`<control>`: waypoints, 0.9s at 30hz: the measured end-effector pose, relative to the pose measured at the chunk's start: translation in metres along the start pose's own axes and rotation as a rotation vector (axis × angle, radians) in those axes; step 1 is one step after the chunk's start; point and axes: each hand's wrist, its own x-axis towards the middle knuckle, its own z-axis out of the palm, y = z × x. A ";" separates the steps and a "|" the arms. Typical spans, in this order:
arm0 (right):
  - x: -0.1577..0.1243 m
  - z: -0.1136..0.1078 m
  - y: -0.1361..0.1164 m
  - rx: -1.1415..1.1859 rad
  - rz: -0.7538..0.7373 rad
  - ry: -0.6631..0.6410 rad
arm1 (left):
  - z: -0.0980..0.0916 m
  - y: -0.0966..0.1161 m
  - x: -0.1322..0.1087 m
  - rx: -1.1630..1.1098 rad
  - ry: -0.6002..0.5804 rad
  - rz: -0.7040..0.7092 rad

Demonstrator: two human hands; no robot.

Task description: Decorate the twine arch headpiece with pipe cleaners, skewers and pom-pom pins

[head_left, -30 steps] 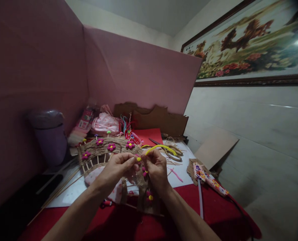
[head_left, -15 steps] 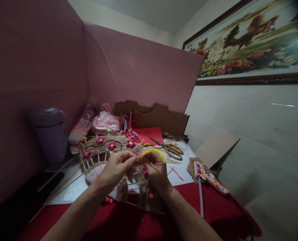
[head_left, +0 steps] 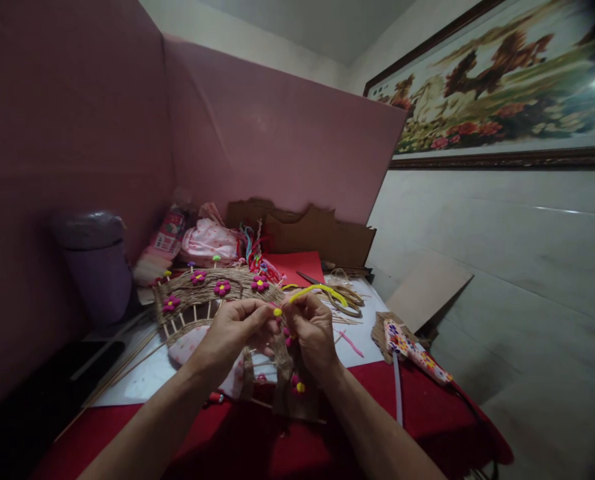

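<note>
A fuzzy yellow pipe cleaner (head_left: 322, 289) arcs up and to the right from the pinched fingers of my right hand (head_left: 315, 332). My left hand (head_left: 237, 331) is closed in a pinch at a small yellow ball (head_left: 277, 312) between the two hands. Whether ball and strand are joined, I cannot tell. Beneath and behind both hands lies an arched twine-wrapped frame (head_left: 237, 277) with short sticks across it. Magenta flowers (head_left: 222, 287) with yellow centres dot its surface. My hands hide part of it.
Gold-handled scissors (head_left: 347, 300) lie beyond my right hand, near a red sheet (head_left: 297, 265). A pink strand (head_left: 350, 343) and a flower-patterned glue gun (head_left: 417, 353) are to the right. Cardboard (head_left: 317, 233) stands at the back; a purple bin (head_left: 97, 273) stands left.
The yellow pipe cleaner now stretches further right and looks straighter. The yellow ball shows more clearly between the hands, which have stayed nearly in place. The view shifted slightly.
</note>
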 end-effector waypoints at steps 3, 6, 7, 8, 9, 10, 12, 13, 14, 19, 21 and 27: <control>0.001 0.000 0.000 0.037 -0.015 0.008 | -0.001 -0.002 0.001 -0.063 -0.027 -0.045; 0.002 0.000 0.000 0.040 -0.052 -0.002 | -0.001 -0.003 0.001 -0.099 -0.020 -0.062; 0.003 0.000 0.000 0.041 -0.053 0.001 | -0.001 -0.003 0.001 -0.109 -0.024 -0.065; 0.003 0.000 0.000 0.043 -0.049 0.007 | -0.001 -0.003 0.001 -0.115 -0.025 -0.064; 0.003 0.000 0.000 0.042 -0.039 0.010 | -0.001 -0.003 0.001 -0.118 -0.024 -0.065; 0.003 -0.001 -0.001 0.037 -0.025 0.009 | 0.000 -0.002 0.001 -0.116 -0.024 -0.068; 0.003 -0.001 0.000 0.018 0.011 -0.008 | 0.000 -0.003 0.002 -0.103 -0.028 -0.076; 0.003 -0.002 0.000 0.004 0.026 -0.023 | -0.001 -0.003 0.003 -0.096 -0.037 -0.082; 0.003 -0.002 0.000 -0.007 0.034 -0.038 | -0.001 -0.003 0.003 -0.088 -0.051 -0.085; 0.005 -0.004 0.001 -0.038 -0.065 -0.132 | -0.004 -0.003 0.003 0.002 -0.138 -0.008; 0.007 -0.005 -0.001 -0.036 -0.088 -0.163 | -0.005 -0.001 0.001 0.039 -0.172 0.017; 0.009 -0.005 -0.001 -0.046 -0.041 -0.159 | -0.002 0.000 0.000 0.025 -0.123 -0.008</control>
